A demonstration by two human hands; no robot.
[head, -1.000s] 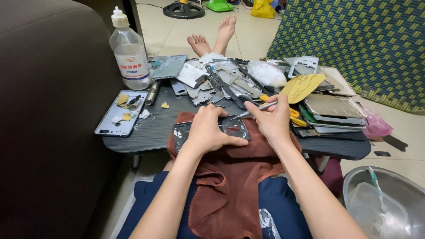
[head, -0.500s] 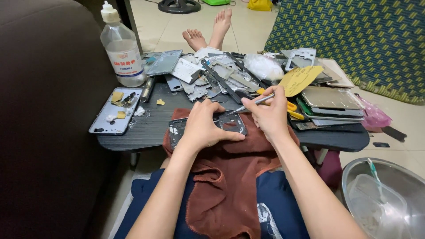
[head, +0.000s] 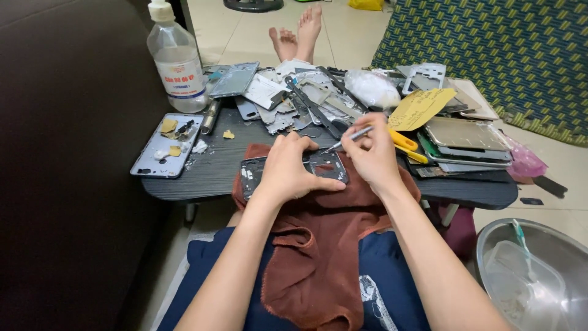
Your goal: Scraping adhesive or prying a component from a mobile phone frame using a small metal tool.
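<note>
A dark phone frame [head: 252, 173] lies flat on a brown cloth [head: 318, 245] that drapes from the black table [head: 202, 178] onto my lap. My left hand [head: 291, 168] presses down on the frame, fingers spread over its middle. My right hand [head: 370, 156] pinches thin metal tweezers [head: 348, 138], whose tip points down at the frame's upper edge between the two hands.
A clear liquid bottle [head: 176, 58] stands at the back left. A phone back cover [head: 166, 144] holds small scraps. Several phone parts and screens [head: 306, 101] pile up behind. A yellow tool [head: 405, 144] lies right. A steel bowl [head: 533, 276] sits on the floor. Another person's feet [head: 297, 30] rest beyond.
The view has dropped and drawn nearer to the table. Both hands stay on the phone frame, with the tweezers' tip still at its top edge.
</note>
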